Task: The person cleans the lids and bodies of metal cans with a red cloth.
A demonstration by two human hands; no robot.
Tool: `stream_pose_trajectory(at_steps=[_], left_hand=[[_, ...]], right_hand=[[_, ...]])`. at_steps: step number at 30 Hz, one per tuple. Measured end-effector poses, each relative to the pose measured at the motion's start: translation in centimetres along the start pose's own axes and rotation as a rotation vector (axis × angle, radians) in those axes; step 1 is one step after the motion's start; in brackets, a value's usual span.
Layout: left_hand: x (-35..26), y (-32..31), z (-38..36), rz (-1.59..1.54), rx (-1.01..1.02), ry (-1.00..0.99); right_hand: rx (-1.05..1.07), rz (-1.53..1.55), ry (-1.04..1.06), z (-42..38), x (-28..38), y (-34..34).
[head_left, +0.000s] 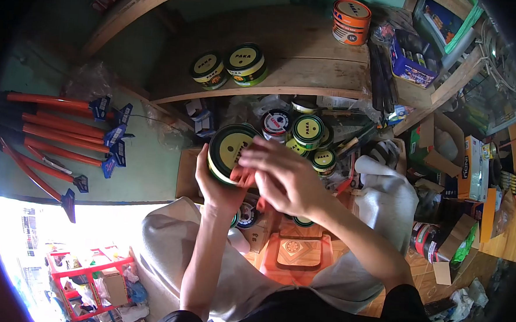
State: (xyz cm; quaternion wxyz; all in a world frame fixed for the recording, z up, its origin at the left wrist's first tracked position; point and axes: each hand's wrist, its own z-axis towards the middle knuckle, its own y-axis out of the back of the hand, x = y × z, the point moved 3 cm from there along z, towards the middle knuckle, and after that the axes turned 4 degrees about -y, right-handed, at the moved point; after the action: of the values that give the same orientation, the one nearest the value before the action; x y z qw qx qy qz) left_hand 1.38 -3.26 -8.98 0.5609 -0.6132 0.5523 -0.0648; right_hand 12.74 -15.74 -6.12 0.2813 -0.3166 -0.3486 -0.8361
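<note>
My left hand [216,188] grips a round tin [226,150] with a dark green rim and a yellow lid marked PAKA, holding it tilted in front of me. Over the lid's right side lies my right hand [286,177], with a piece of red cloth [243,176] under its fingers against the tin. The cloth is partly hidden by that hand. Just beyond my hands, below the shelf, several similar tins stand close together, among them a green tin [308,131] and a tin with a red and white label [276,124].
Two PAKA tins, a left one [207,69] and a right one [246,64], stand on the wooden shelf [309,76] with an orange tin [351,23]. Orange-handled tools [67,130] hang at left. An orange stool [270,261] is below; open cardboard boxes [457,247] crowd the right.
</note>
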Motion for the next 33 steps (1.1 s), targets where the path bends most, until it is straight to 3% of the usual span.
stream_pose_trajectory(at_steps=[2, 3, 5, 6, 8, 10, 11, 13, 14, 16, 22, 26, 28, 30, 33], left_hand=[[0.8, -1.3, -0.8, 0.043, 0.106, -0.035], [1.4, -2.0, -1.2, 0.005, 0.039, -0.035], [2.2, -0.7, -0.4, 0.261, 0.000, -0.152], [2.3, -1.3, -0.6, 0.110, -0.037, -0.063], [1.8, -1.9, -0.8, 0.188, 0.001, -0.187], [1.6, -2.1, -0.2, 0.268, -0.030, -0.277], [2.0, -2.0, -0.8, 0.203, -0.091, -0.215], [2.1, -0.5, -0.4, 0.076, 0.068, -0.137], [2.1, 0.2, 0.6, -0.026, 0.101, 0.002], [1.9, -0.5, 0.4, -0.062, 0.016, 0.072], [1.8, -2.0, -0.4, -0.098, 0.047, 0.111], [3.5, -1.8, -0.8, 0.171, 0.021, -0.012], [4.1, -0.6, -0.4, 0.403, 0.037, -0.063], [5.2, 0.8, -0.1, 0.130, 0.073, -0.065], [3.2, -2.5, -1.2, 0.301, 0.105, -0.188]], right_hand=[[-0.108, -0.050, -0.061, 0.7, -1.3, 0.2], [-0.157, -0.015, -0.105, 0.8, -1.8, 0.3], [-0.240, 0.030, -0.156, 0.7, -2.4, -0.2], [-0.191, 0.035, -0.159, 0.7, -2.4, -0.2], [-0.088, 0.053, -0.164, 0.7, -1.9, -0.2], [-0.088, 0.188, -0.006, 1.1, -0.2, -0.7], [-0.069, 0.176, 0.062, 1.0, 0.8, -1.1], [0.019, 0.046, 0.162, 0.0, 2.6, -1.4], [0.018, -0.059, 0.173, -0.7, 2.2, -1.8], [0.067, -0.107, 0.186, -0.9, 0.8, -0.9], [0.017, -0.097, 0.221, 0.6, -0.9, 0.4], [-0.034, -0.114, 0.264, 1.2, -0.7, 0.6], [-0.112, -0.090, 0.165, 1.3, -1.4, 0.8], [-0.304, -0.063, 0.042, 1.6, -2.2, 0.9], [-0.464, 0.048, -0.394, 1.4, -3.8, 0.3]])
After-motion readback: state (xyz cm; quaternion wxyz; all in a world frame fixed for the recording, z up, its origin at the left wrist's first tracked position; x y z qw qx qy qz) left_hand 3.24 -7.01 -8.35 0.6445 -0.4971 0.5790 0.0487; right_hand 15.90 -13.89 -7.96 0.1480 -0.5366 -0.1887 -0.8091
